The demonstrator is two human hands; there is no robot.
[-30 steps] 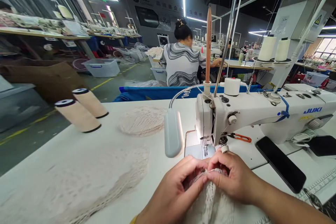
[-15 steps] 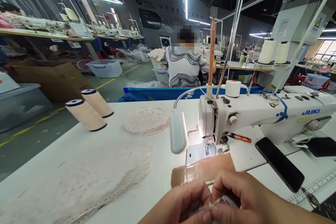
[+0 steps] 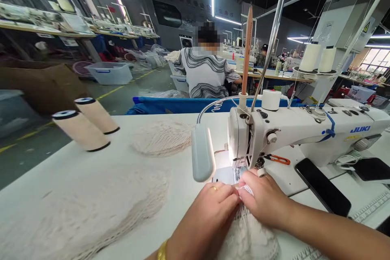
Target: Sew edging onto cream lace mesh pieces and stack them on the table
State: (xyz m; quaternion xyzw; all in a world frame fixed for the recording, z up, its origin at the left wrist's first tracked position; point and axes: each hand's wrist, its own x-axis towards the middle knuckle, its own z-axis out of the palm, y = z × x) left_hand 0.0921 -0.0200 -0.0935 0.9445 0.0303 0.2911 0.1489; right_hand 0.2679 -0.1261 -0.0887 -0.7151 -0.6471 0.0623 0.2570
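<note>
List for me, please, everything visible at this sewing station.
mesh piece: one, cream, pinched by both hands
sewing machine: one, white, right
lamp: one, grey, beside machine head
thread cones: two, beige, far left
mesh piles: two, cream, left of hands
spools: two, white, behind machine
phone: one, black, right of hands
snips: one, orange, under machine arm
seated person: one, striped top, background
left hand: one, ringed, on mesh piece
right hand: one, on mesh piece

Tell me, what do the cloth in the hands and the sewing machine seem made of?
The netting pinched by the left hand and right hand looks like cream cord, matte, worked into open mesh. The sewing machine looks like smooth white-painted metal or plastic; which, unclear.
</note>
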